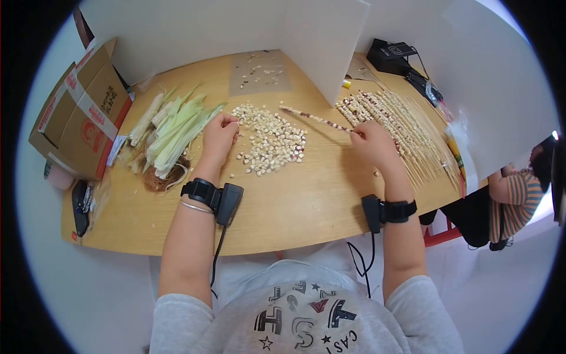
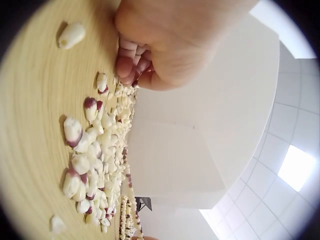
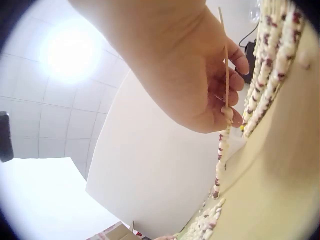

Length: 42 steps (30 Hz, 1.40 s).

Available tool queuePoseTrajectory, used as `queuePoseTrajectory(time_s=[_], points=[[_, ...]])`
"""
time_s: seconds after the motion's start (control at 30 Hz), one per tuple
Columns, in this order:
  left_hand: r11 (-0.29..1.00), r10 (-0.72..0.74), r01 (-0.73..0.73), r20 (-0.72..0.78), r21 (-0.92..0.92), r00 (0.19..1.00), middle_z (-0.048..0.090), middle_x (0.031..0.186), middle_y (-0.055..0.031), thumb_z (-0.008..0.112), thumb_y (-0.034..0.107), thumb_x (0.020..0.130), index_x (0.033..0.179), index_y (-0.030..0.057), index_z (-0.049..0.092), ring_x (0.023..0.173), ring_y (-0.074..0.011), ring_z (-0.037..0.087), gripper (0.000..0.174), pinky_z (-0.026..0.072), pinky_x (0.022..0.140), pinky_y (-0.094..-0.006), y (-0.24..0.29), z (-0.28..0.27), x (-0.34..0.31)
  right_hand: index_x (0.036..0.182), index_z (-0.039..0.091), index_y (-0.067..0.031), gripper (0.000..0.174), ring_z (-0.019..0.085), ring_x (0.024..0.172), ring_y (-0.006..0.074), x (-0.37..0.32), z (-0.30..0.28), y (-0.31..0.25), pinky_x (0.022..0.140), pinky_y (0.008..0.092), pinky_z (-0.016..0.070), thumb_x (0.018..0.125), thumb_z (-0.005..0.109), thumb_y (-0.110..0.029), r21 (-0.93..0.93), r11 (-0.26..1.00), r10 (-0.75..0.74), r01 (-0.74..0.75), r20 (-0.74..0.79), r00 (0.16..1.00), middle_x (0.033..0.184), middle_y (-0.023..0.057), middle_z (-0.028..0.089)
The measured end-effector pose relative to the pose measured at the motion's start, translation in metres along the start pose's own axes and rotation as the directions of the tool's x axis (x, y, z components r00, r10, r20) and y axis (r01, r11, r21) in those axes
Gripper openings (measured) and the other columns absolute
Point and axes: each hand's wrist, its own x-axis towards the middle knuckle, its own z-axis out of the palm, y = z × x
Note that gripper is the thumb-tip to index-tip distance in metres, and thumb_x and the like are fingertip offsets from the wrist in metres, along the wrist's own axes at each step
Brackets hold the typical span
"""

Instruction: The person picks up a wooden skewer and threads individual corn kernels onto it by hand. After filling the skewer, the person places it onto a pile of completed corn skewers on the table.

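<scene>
My right hand (image 1: 375, 143) pinches a thin wooden skewer (image 3: 227, 75) between thumb and fingers. White and dark red corn kernels are threaded along this skewer (image 1: 318, 120), which points left over the table; its bare end sticks out behind the hand in the right wrist view. At the left edge of a pile of loose corn kernels (image 1: 274, 144), my left hand (image 1: 219, 138) is low over the table with curled fingers. In the left wrist view its thumb and fingertip pinch a small dark-tipped kernel (image 2: 135, 84), mostly hidden.
Many kernel-filled skewers (image 1: 383, 118) lie side by side at right. Corn husks (image 1: 180, 130) and cobs (image 1: 145, 121) lie left, beside a cardboard box (image 1: 88, 112). A grey sheet (image 1: 256, 85) with scattered bits lies behind; a white partition (image 1: 323, 47) stands there. Another person (image 1: 519, 197) sits at right.
</scene>
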Motion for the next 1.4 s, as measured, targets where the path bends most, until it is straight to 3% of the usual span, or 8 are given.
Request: queuePoseTrajectory(time_s=[0.33,0.57,0.73,0.97,1.07,1.13,1.27,1.4], points=[[1.0,0.015,-0.015,0.02,0.021,1.0,0.055,0.066,-0.004,0.054,0.004,0.077,0.085,-0.0009,0.057,0.054,-0.0098,0.051,0.01,0.0405,0.049,-0.0223,-0.004,0.0,0.0,0.081,0.062,0.0015,0.026,0.059,0.069,0.0308,-0.049,-0.043,0.059,0.065,0.037,0.0459,0.075,0.052,-0.022,0.045,0.932,0.363,-0.361,-0.11,0.925,0.072,0.0182,0.06],[0.999,0.004,-0.006,0.045,0.051,0.999,0.055,0.07,-0.0025,0.054,0.006,0.078,0.086,0.002,0.056,0.057,-0.0082,0.05,0.009,0.0413,0.051,-0.0197,-0.002,0.0,-0.001,0.088,0.062,-0.0008,0.023,0.059,0.07,0.0297,-0.057,-0.032,0.061,0.065,0.0364,0.0463,0.075,0.055,-0.019,0.063,0.957,0.289,-0.283,-0.183,0.94,0.077,0.0168,0.061],[0.999,0.013,-0.014,0.015,0.053,1.0,0.056,0.067,-0.0043,0.054,0.004,0.077,0.086,-0.001,0.057,0.055,-0.01,0.051,0.01,0.0415,0.049,-0.0228,-0.003,0.0,-0.001,0.086,0.062,-0.0049,0.018,0.059,0.072,0.0303,-0.058,-0.036,0.04,0.065,0.0379,0.0463,0.074,0.058,-0.018,-0.04,0.953,0.296,-0.3,-0.07,0.953,0.076,0.0164,0.061],[0.999,-0.004,0.003,0.021,0.046,1.0,0.056,0.068,-0.0045,0.053,0.004,0.078,0.086,-0.0011,0.057,0.055,-0.0102,0.052,0.011,0.0421,0.05,-0.0225,0.0,0.0,-0.002,0.084,0.062,-0.0059,0.018,0.059,0.071,0.0289,-0.057,-0.029,0.044,0.063,0.0378,0.0458,0.072,0.062,-0.02,-0.107,0.971,0.203,-0.215,-0.112,0.973,0.075,0.0148,0.061],[0.998,0.016,-0.018,0.031,0.059,0.999,0.057,0.068,-0.0047,0.053,0.003,0.077,0.086,-0.0014,0.057,0.055,-0.0103,0.052,0.011,0.042,0.05,-0.0226,0.0,-0.001,-0.003,0.084,0.064,-0.0057,0.018,0.06,0.073,0.0279,-0.053,-0.026,0.039,0.064,0.0367,0.0462,0.073,0.06,-0.021,-0.092,0.973,0.201,-0.21,-0.1,0.975,0.076,0.0146,0.062],[0.997,0.017,-0.019,0.032,0.068,0.999,0.057,0.068,-0.0049,0.052,0.004,0.077,0.086,-0.0017,0.057,0.056,-0.0104,0.052,0.011,0.0419,0.05,-0.0227,0.001,-0.001,-0.003,0.084,0.065,-0.0052,0.019,0.06,0.074,0.0276,-0.049,-0.023,0.039,0.065,0.0358,0.0465,0.076,0.057,-0.021,0.025,0.979,0.197,-0.2,0.095,0.976,0.078,0.015,0.063],[0.998,0.027,-0.029,0.037,0.057,0.999,0.056,0.067,-0.0048,0.052,0.004,0.077,0.086,-0.0018,0.057,0.056,-0.0104,0.052,0.012,0.0418,0.05,-0.0226,-0.001,-0.002,-0.002,0.086,0.065,-0.0046,0.021,0.061,0.075,0.0282,-0.044,-0.021,0.038,0.066,0.0358,0.0467,0.077,0.055,-0.021,0.086,0.952,0.285,-0.293,0.094,0.954,0.078,0.0159,0.063],[0.998,0.017,-0.02,0.043,0.064,0.999,0.056,0.066,-0.0042,0.053,0.004,0.077,0.086,-0.0014,0.057,0.055,-0.01,0.051,0.012,0.0411,0.049,-0.0222,-0.004,-0.003,-0.001,0.088,0.065,-0.0036,0.022,0.061,0.074,0.0272,-0.034,-0.03,0.056,0.066,0.0345,0.047,0.076,0.056,-0.02,0.174,0.956,0.253,-0.236,-0.081,0.964,0.077,0.0168,0.062]])
